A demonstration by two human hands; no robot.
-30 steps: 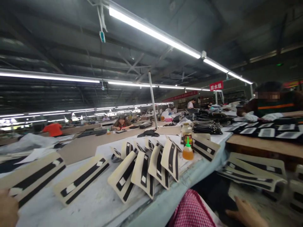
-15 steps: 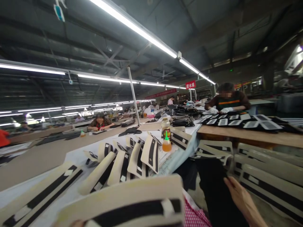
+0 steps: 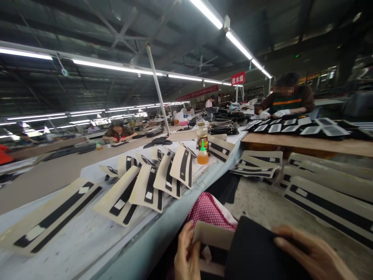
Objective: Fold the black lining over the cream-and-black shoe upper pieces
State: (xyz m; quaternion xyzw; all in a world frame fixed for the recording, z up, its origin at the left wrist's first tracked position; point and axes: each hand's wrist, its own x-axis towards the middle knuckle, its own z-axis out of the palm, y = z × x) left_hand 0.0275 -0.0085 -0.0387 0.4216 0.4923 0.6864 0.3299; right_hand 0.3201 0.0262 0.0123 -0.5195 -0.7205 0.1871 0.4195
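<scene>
Cream panel [image 3: 214,234], left edge pinched in left hand [image 3: 187,252]; right hand [image 3: 310,251] pinches black sheet [image 3: 256,249].

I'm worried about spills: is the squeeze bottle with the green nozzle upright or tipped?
Upright: the squeeze bottle stands on its base, its green nozzle pointing up.

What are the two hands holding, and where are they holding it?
The left hand grips a cream panel by its left edge; the right hand holds a black piece by its right edge.
</scene>
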